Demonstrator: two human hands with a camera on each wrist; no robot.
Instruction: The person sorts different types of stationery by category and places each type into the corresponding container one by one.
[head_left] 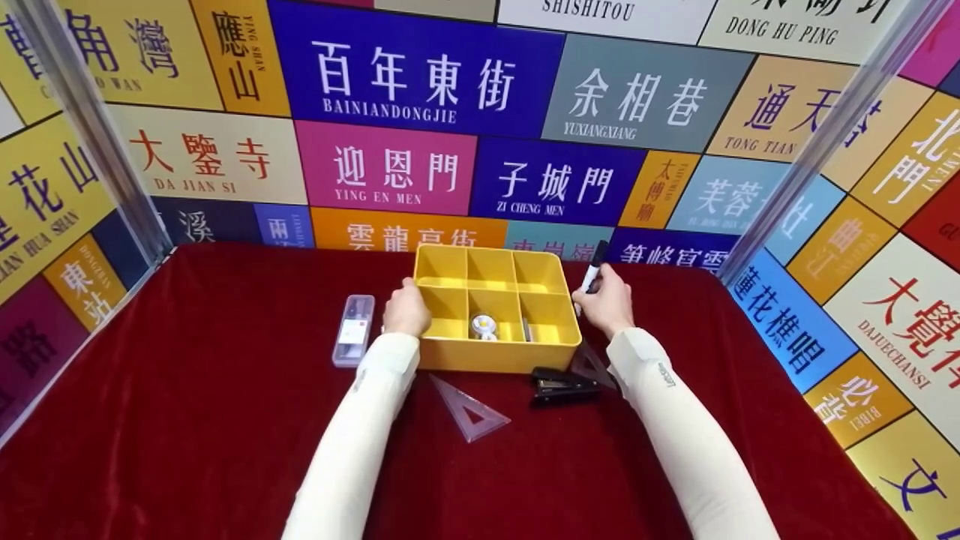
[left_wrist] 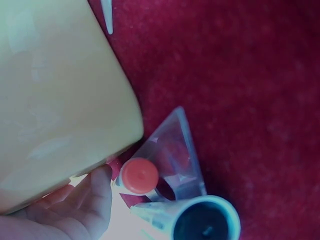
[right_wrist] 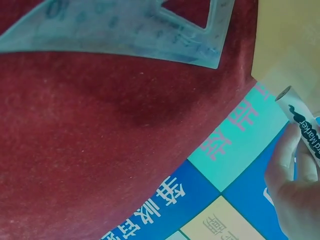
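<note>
A yellow compartment box (head_left: 499, 355) stands on the cloth. At its left wall, my left hand (head_left: 407, 309) grips the box, its fingers partly hidden in the head view. Close to those fingers in the left wrist view are a red round cap (left_wrist: 140, 176), a cylinder (left_wrist: 165, 217) with a dark round end and a clear angular plastic piece (left_wrist: 172, 145). My right hand (head_left: 609, 300) pinches a white marker (head_left: 590, 279) with a black cap, beside the box's right wall. Inside a front compartment lies a small round white item (head_left: 484, 325); a thin dark item (head_left: 526, 331) stands at a divider.
Left of the box lies a clear plastic case (head_left: 353, 330). In front are a clear set square (head_left: 469, 411) and a black stapler (head_left: 562, 386), with another set square (head_left: 592, 366) near the right sleeve. Sign-covered panels (head_left: 420, 75) rise behind the red cloth (head_left: 210, 420).
</note>
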